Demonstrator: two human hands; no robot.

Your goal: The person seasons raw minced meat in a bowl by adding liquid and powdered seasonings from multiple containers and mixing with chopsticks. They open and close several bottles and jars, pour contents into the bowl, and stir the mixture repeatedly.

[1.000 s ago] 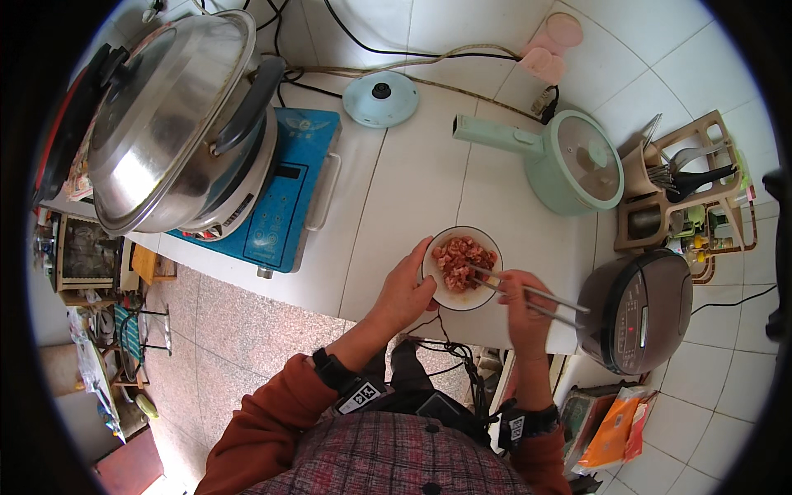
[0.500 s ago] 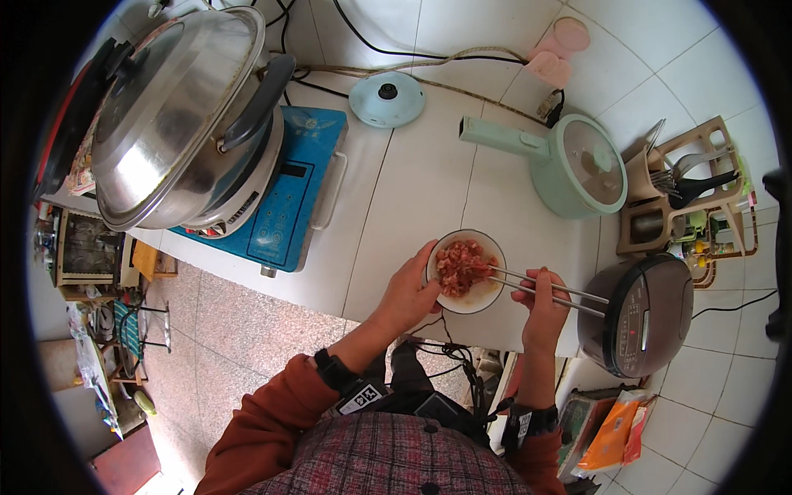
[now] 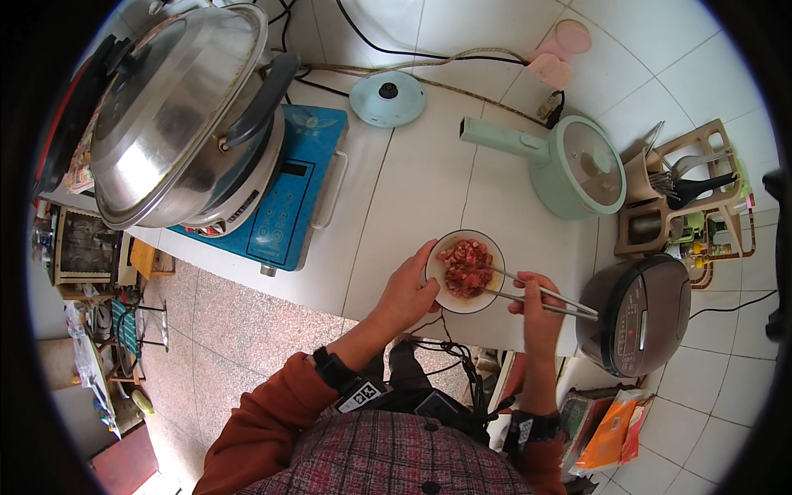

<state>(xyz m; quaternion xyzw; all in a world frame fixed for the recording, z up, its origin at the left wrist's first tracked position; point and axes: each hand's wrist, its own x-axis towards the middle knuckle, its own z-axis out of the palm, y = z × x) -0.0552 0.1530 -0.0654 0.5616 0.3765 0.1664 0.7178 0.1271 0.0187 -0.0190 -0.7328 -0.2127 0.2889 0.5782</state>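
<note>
A white bowl (image 3: 493, 244) with a dark rim sits over the near edge of the white counter, tilted slightly toward me. Chopped raw meat (image 3: 467, 266) lies inside it, reddish and wet. Around the bowl's left side my left hand (image 3: 410, 289) is closed, thumb at the rim. My right hand (image 3: 540, 307) grips a pair of metal chopsticks (image 3: 569, 306) to the right of the bowl. Their tips are in the meat, and their back ends point right toward the rice cooker (image 3: 634, 315).
On the left a large lidded steel pot (image 3: 177, 115) stands on a blue induction cooker (image 3: 285, 214). A light green lidded saucepan (image 3: 577, 169), a pale blue round appliance base (image 3: 387, 99) and a beige utensil rack (image 3: 648, 231) stand toward the back and right. Cables (image 3: 445, 58) run along the wall.
The chopstick tips have shifted within the meat and spread apart, and the meat has been pushed about. My right hand has moved slightly; my left hand and the bowl stay put.
</note>
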